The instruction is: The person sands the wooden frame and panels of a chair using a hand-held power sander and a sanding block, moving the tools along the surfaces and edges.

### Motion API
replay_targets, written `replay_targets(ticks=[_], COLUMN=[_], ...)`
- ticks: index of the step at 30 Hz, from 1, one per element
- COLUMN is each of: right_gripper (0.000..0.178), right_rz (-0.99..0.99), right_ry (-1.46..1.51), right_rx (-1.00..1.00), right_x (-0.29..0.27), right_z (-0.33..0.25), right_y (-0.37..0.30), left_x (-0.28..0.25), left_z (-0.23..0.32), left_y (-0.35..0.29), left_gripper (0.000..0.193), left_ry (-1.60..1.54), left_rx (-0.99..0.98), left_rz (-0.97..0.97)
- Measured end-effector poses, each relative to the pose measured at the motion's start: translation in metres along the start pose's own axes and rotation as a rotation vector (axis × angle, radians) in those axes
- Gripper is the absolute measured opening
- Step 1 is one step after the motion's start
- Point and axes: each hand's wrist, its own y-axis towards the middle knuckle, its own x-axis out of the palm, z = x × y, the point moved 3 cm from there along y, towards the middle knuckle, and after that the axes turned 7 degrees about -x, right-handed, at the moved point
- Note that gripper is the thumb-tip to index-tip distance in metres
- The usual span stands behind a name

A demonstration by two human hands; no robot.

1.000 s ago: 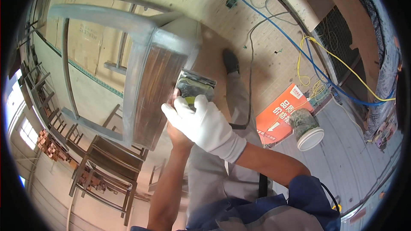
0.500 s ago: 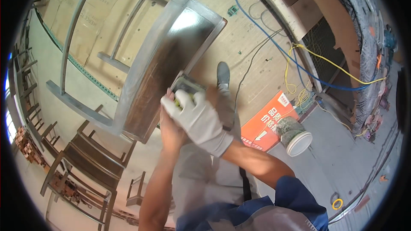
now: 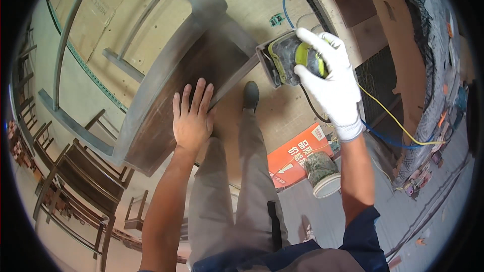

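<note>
A wooden chair with a dusty grey frame (image 3: 133, 88) lies tilted in front of me on the left, its dark brown panel (image 3: 156, 121) facing up. My bare left hand (image 3: 193, 121) rests flat on this panel near its right edge, fingers outstretched. To the right, my right hand (image 3: 333, 78) in a white glove grips a black and yellow-green power sander (image 3: 295, 60). The sander is held tipped on its side, its square pad toward the panel's far right corner. A dark cord (image 3: 313, 108) hangs from it. Whether the pad touches that corner I cannot tell.
An orange printed board (image 3: 290, 163) and a dusty bucket (image 3: 322, 174) stand right of my legs. Blue hose (image 3: 286, 7) and yellow cord (image 3: 388, 107) run along the right. More dark chairs (image 3: 83, 181) stand at left. Cardboard (image 3: 398, 45) leans far right.
My hands have parted. The right has carried the sander right and away from the panel's near edge, while the left has spread flat on the panel. The view has shifted slightly.
</note>
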Motion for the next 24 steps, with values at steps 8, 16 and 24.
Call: replay_targets(ticks=[8,16,24], right_gripper=[0.056,0.055,0.057], right_rz=[-0.296,-0.117,-0.269], right_ry=[0.621,0.322,0.659], right_rx=[0.337,-0.097,0.228], right_x=[0.017,-0.014,0.023], right_z=[0.105,0.049,0.127], right_y=[0.045,0.048,0.062], left_x=[0.005,0.006,0.008], left_z=[0.000,-0.003,-0.004], left_y=[-0.006,-0.008,-0.009], left_gripper=[0.061,0.054,0.052], left_ry=[0.097,0.132,0.145], left_rx=[0.005,0.003,0.029], left_rz=[0.015,0.015,0.042])
